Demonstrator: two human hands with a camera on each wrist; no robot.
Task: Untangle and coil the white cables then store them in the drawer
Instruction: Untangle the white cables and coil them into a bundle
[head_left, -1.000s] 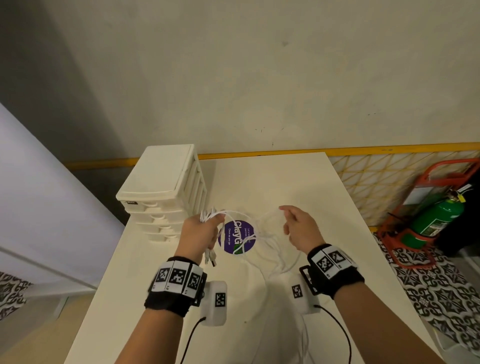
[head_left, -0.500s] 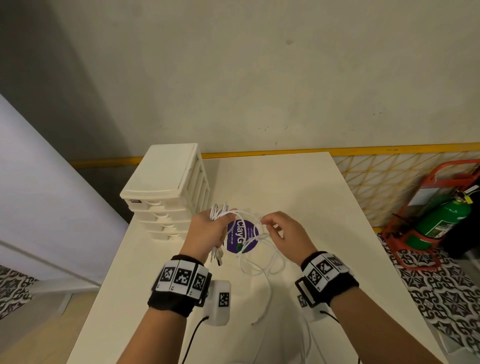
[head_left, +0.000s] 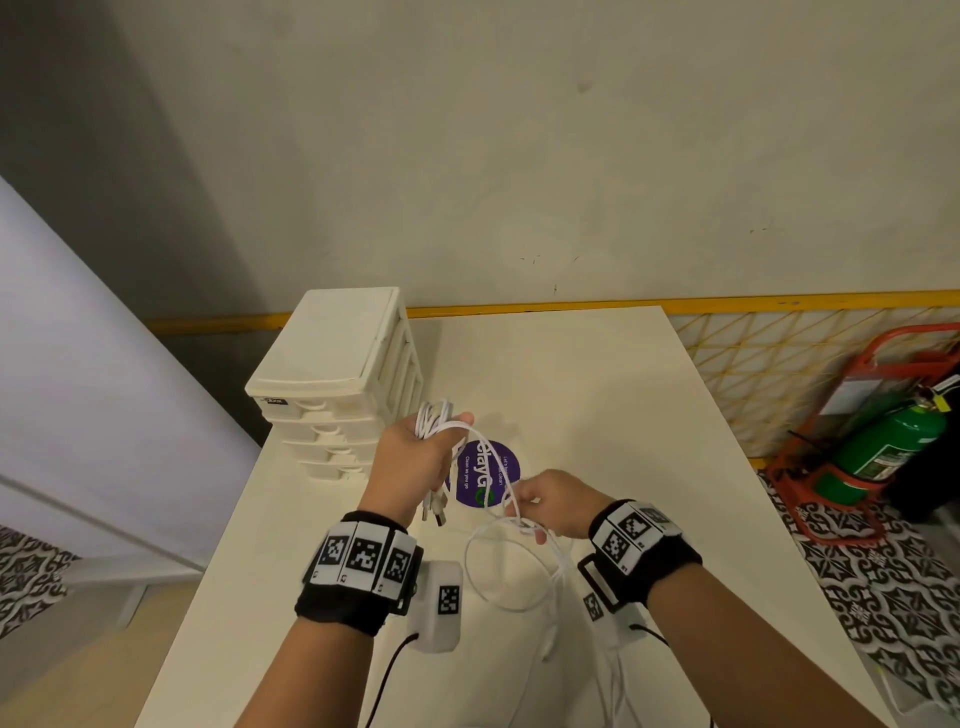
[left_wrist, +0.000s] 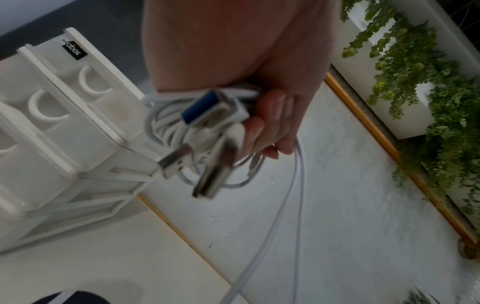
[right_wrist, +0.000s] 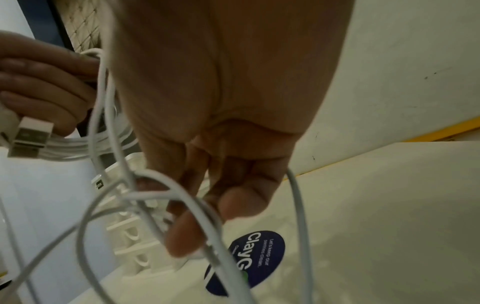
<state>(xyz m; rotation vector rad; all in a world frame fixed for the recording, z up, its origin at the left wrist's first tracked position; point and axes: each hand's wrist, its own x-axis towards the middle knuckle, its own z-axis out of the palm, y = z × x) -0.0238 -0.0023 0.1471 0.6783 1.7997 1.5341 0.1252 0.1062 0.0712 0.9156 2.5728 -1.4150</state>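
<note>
My left hand (head_left: 415, 452) grips a bundle of coiled white cables (head_left: 435, 421) above the table, their USB plugs (left_wrist: 205, 148) sticking out below the fingers (left_wrist: 270, 131). A loose white strand (head_left: 493, 457) runs from the bundle to my right hand (head_left: 545, 501), which pinches it between thumb and fingers (right_wrist: 187, 232). Below that hand the strand hangs in a loop (head_left: 511, 566) over the table. The white drawer unit (head_left: 337, 379) stands at the back left, just left of my left hand, all its drawers closed.
A cream table (head_left: 597, 395) carries a round purple sticker (head_left: 488, 475) under the hands. A wall runs behind it. To the right on the floor stands a green extinguisher (head_left: 883, 441) in a red stand. Table edges lie at left and right.
My right hand has moved left to the bundle and then drawn back toward me with a strand, forming a hanging loop. My left hand has kept its grip on the bundle.
</note>
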